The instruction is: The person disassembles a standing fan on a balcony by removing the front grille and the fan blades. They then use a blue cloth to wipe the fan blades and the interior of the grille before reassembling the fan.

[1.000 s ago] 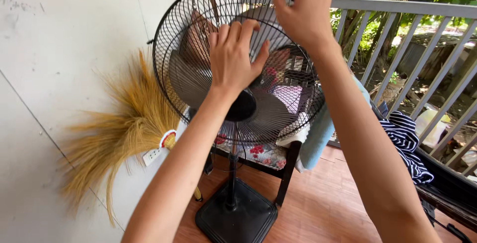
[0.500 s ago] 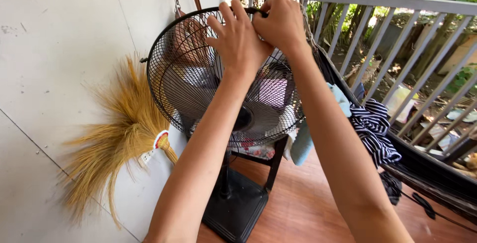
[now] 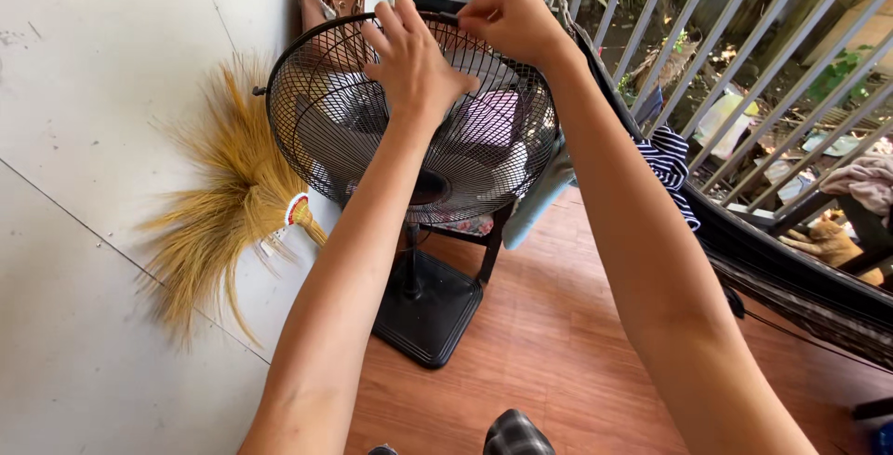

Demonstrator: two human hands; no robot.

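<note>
The fan [image 3: 409, 120] stands on the wood floor [image 3: 558, 353] by the wall—the left hand [image 3: 414, 64] lies flat, fingers spread on the grille to steady it, while the right hand [image 3: 512, 22] pinches the top rim, perhaps at a clip—the spot is hidden.

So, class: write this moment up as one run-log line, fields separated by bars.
left hand: flat on fan grille | right hand: pinching grille's top rim | fan: upright on square base | grass broom: against wall
</note>
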